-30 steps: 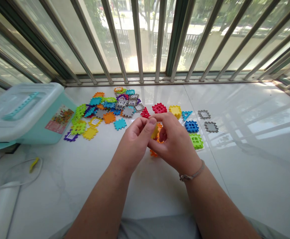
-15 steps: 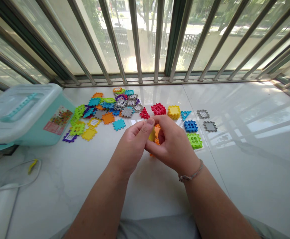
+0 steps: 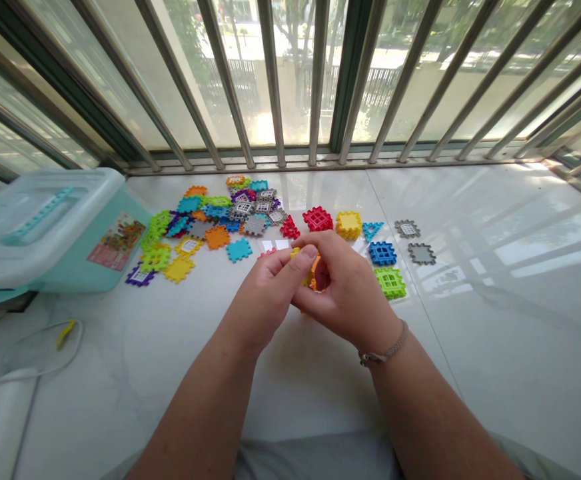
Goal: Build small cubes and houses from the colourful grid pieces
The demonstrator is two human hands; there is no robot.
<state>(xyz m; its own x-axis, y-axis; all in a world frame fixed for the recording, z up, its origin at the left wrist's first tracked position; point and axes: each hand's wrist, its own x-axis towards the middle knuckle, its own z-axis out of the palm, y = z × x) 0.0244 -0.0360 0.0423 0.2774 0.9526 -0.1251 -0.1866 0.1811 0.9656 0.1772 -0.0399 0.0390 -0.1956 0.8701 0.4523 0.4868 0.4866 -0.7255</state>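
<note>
Left hand (image 3: 268, 297) and right hand (image 3: 345, 287) curled, close together; fingers pinch small yellow-and-orange block of interlocking plastic tiles (image 3: 309, 270) between them; block mostly hidden by fingers, held just short of red tile (image 3: 318, 219); yellow tile cube (image 3: 348, 225), teal triangle tile (image 3: 373, 230), blue tile (image 3: 382, 253), lime tile (image 3: 390, 283) lie near right hand on white stone ledge (image 3: 500, 373); two grey tiles (image 3: 407, 229) further right; heap of mixed tiles (image 3: 215, 237) left of hands, beside pale teal storage box (image 3: 70, 260); steel window bars (image 3: 270, 80) beyond ledge.
</note>
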